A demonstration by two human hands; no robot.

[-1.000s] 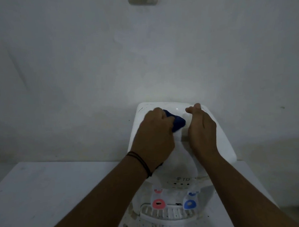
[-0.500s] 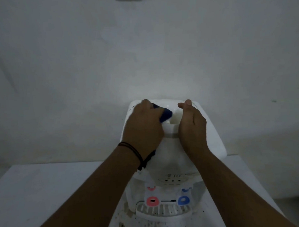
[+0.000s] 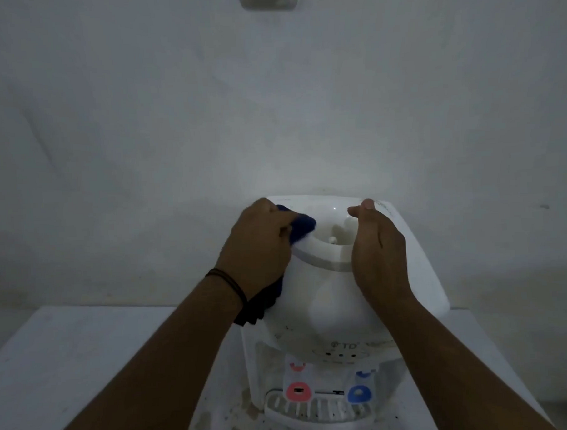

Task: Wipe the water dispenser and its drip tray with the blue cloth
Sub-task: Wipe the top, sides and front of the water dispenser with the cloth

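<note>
Under the left hand (image 3: pixel 261 248), at the top left of the water dispenser (image 3: pixel 331 297), the blue cloth (image 3: pixel 300 227) is bunched in a closed grip and pressed against the rim of the bottle well, with a dark tail of it hanging below the wrist beside the dispenser's left shoulder. Across the well from it, the right hand (image 3: pixel 378 253) lies flat and loose on the top right of the casing, grasping nothing and seemingly steadying the unit. By my reading the work is at the top surface only, so the task looks early to midway; whether the top is already clean cannot be told in this dim light. Well below both hands, nearer the person, the front panel with its 2 taps, the red tap (image 3: pixel 298 391) and the blue tap (image 3: pixel 359 394), appears untouched by the cloth at this moment, and the drip tray (image 3: pixel 316 411) beneath them remains to be wiped. The desk (image 3: pixel 86 353) around the tray shows dark specks and stains close to the base, which suggests the lower area is the dirtiest part left.
</note>
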